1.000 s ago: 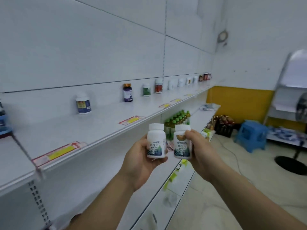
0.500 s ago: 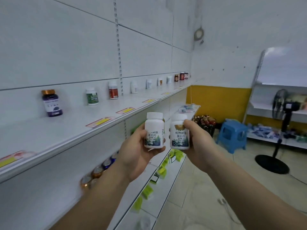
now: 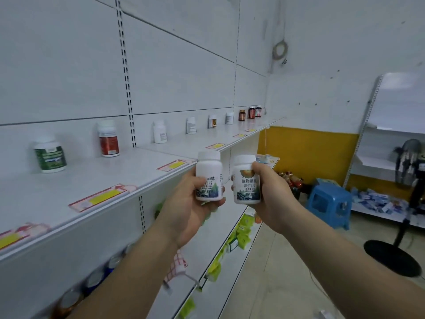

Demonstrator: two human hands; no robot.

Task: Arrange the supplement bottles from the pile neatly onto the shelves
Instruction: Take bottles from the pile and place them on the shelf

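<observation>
Left hand (image 3: 184, 210) grips the left bottle (image 3: 208, 178), right hand (image 3: 273, 203) the right bottle (image 3: 245, 180), beside the shelf (image 3: 92, 180); its row of bottles (image 3: 108, 139) stands placed, and these two are not yet shelved.

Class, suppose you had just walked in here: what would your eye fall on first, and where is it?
Dead centre, the left hand grips the left white bottle and the right hand the right white bottle, side by side. Along the left wall runs a long white shelf with single bottles spaced at its back. At right, a blue stool stands by a yellow wall.
</observation>
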